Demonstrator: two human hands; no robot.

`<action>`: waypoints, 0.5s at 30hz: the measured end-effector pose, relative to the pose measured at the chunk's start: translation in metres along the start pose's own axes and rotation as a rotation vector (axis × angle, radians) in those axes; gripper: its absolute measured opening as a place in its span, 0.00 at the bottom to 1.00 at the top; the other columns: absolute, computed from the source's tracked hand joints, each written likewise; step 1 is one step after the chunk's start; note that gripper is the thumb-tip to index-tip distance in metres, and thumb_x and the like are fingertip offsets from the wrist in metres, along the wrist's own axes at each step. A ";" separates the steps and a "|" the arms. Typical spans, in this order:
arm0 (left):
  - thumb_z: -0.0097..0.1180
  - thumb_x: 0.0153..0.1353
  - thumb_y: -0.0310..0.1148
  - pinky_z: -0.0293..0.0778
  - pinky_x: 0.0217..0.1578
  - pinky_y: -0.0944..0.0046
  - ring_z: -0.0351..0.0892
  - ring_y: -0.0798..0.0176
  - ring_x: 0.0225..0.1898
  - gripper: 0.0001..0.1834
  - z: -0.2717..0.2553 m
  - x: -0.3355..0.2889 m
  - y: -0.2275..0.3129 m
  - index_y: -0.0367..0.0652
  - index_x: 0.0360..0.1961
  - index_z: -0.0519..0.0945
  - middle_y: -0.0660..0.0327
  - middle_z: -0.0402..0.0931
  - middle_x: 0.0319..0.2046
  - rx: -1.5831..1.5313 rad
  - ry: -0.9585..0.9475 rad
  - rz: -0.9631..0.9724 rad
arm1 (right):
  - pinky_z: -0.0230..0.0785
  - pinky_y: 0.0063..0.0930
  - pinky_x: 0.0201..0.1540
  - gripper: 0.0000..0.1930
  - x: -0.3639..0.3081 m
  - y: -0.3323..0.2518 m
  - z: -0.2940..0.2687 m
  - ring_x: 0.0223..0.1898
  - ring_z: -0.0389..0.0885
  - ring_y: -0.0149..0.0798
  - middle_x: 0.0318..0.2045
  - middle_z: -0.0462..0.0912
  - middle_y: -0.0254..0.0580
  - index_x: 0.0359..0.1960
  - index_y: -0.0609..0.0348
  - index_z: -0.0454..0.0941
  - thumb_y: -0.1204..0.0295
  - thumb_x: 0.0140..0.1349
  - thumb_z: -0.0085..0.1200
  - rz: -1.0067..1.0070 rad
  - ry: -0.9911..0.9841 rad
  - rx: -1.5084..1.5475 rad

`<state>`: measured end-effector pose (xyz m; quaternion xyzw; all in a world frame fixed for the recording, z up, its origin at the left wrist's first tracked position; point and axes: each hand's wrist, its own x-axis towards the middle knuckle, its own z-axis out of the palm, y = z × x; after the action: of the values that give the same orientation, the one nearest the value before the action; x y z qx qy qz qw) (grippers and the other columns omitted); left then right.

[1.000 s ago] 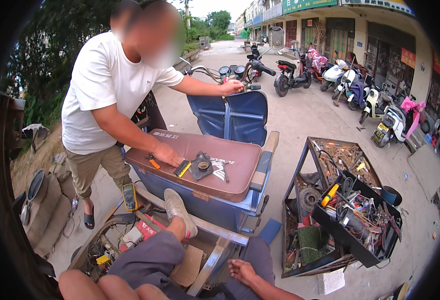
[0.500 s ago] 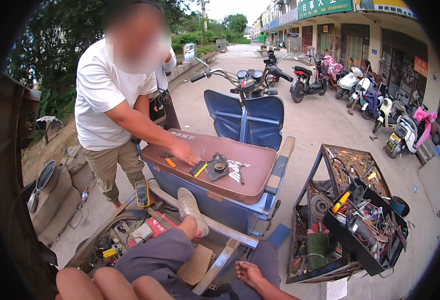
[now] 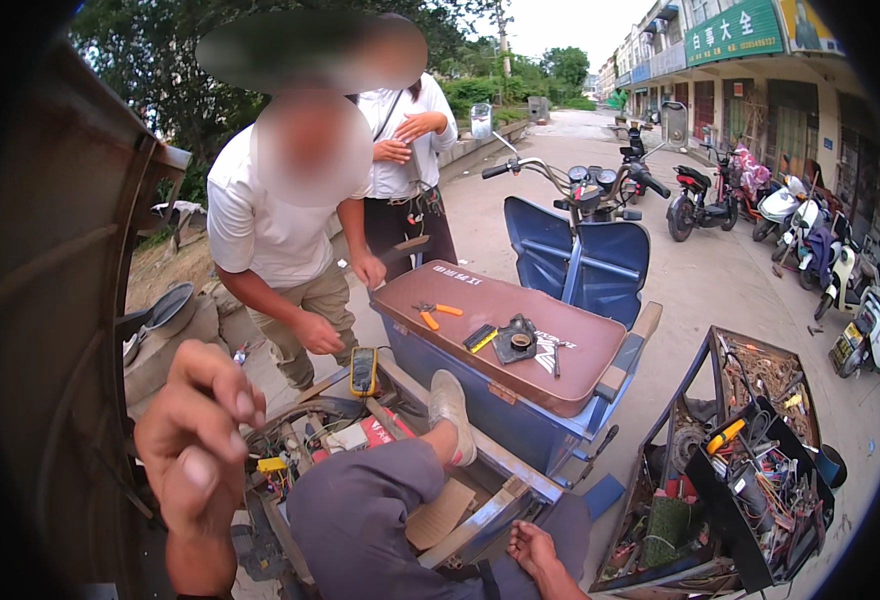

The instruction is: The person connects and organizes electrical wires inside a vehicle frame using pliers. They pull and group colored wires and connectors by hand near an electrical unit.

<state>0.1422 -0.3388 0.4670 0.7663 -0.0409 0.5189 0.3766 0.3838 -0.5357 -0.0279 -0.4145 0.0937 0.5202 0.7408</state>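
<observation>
My left hand [image 3: 200, 430] is raised at the left, fingers bent but apart, holding nothing. Low in front of me, my right hand [image 3: 532, 548] rests by my thigh with its fingers loosely curled in; nothing shows in it. Between my legs and the brown seat [image 3: 410, 290] of a blue three-wheeler lies an open frame with wiring and a red battery [image 3: 380, 430]. A yellow multimeter [image 3: 363, 371] leans on its edge. On the seat lie orange-handled pliers [image 3: 440, 312], a black-and-yellow box [image 3: 481, 338], a roll of tape [image 3: 522, 341] on a dark cloth, and a slim tool [image 3: 557, 360].
A co-worker [image 3: 280, 215] in a white shirt bends beside the seat, with another person [image 3: 405, 150] behind. At the right stands a metal rack [image 3: 715, 340] of scrap with a black tool box [image 3: 705, 485]. Parked scooters [image 3: 850, 270] line the shopfronts. A metal panel [image 3: 70, 300] rises at the left.
My left hand has risen from the lower edge, its fingers spreading. The co-worker has drawn back from the seat; the pliers now lie with jaws apart. The view has swung left.
</observation>
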 end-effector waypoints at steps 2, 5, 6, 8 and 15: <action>0.55 0.61 0.43 0.66 0.37 0.65 0.66 0.65 0.35 0.14 -0.022 -0.010 0.010 0.43 0.29 0.73 0.57 0.66 0.37 0.155 0.080 -0.056 | 0.72 0.34 0.34 0.10 0.000 0.009 0.016 0.30 0.75 0.36 0.30 0.78 0.38 0.42 0.62 0.78 0.69 0.71 0.48 0.039 -0.050 0.006; 0.55 0.60 0.39 0.66 0.36 0.67 0.67 0.67 0.33 0.12 -0.047 -0.043 -0.004 0.39 0.31 0.75 0.57 0.67 0.38 0.262 0.206 -0.156 | 0.70 0.33 0.33 0.09 0.000 0.004 0.012 0.29 0.74 0.36 0.29 0.78 0.38 0.42 0.61 0.77 0.70 0.70 0.47 0.022 -0.075 0.050; 0.55 0.61 0.37 0.66 0.35 0.68 0.67 0.68 0.32 0.11 -0.058 -0.057 -0.006 0.38 0.32 0.75 0.58 0.68 0.38 0.268 0.258 -0.186 | 0.69 0.32 0.32 0.09 0.001 0.009 0.015 0.29 0.74 0.36 0.29 0.78 0.38 0.42 0.61 0.77 0.69 0.70 0.47 0.051 -0.097 0.085; 0.53 0.64 0.32 0.65 0.34 0.72 0.67 0.73 0.32 0.07 -0.073 -0.082 -0.016 0.38 0.34 0.76 0.62 0.70 0.38 0.316 0.297 -0.293 | 0.68 0.31 0.32 0.09 0.000 0.009 0.019 0.29 0.74 0.35 0.29 0.78 0.37 0.42 0.60 0.77 0.69 0.70 0.48 0.072 -0.124 0.070; 0.55 0.65 0.27 0.61 0.27 0.73 0.65 0.78 0.26 0.05 -0.121 -0.160 -0.093 0.40 0.40 0.78 0.71 0.71 0.26 0.400 0.510 -0.708 | 0.67 0.28 0.31 0.07 -0.015 -0.025 0.062 0.27 0.73 0.31 0.28 0.76 0.31 0.42 0.55 0.77 0.67 0.68 0.51 -0.053 -0.218 -0.085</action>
<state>0.0189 -0.2503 0.3062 0.6389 0.4168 0.5279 0.3735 0.3805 -0.5044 0.0331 -0.3888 -0.0205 0.5461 0.7417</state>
